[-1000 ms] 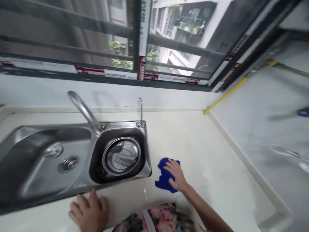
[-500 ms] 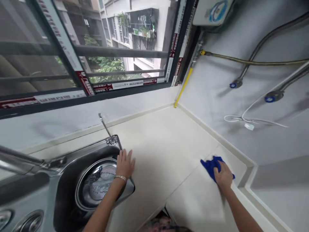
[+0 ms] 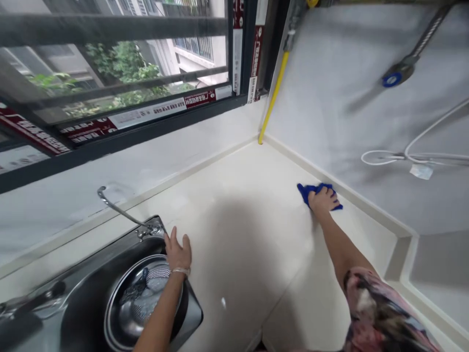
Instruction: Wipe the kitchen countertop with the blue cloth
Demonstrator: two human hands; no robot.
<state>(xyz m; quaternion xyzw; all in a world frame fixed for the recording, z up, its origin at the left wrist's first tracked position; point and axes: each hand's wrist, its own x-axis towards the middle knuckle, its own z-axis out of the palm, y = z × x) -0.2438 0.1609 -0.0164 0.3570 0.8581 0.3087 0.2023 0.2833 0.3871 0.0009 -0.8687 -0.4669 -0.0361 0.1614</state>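
My right hand (image 3: pixel 323 201) presses flat on a crumpled blue cloth (image 3: pixel 307 190) on the cream countertop (image 3: pixel 234 220), close to the raised edge along the right wall. My left hand (image 3: pixel 178 252), a thin bracelet at its wrist, rests with spread fingers on the right rim of the steel sink (image 3: pixel 84 298). Just left of that hand, a round metal strainer basket (image 3: pixel 144 298) sits in the sink's small bowl. A floral sleeve covers my right upper arm at the lower right.
A thin metal spout (image 3: pixel 119 211) rises at the sink's back corner. A barred window (image 3: pixel 120 83) runs behind the counter. A yellow pipe (image 3: pixel 271 95) drops into the corner. On the right wall hang a blue-capped valve (image 3: pixel 392 78) and white cable (image 3: pixel 406 156).
My right hand slid the blue cloth farther back along the counter toward the wall corner. My left hand stayed on the sink rim. The view swung right and down.
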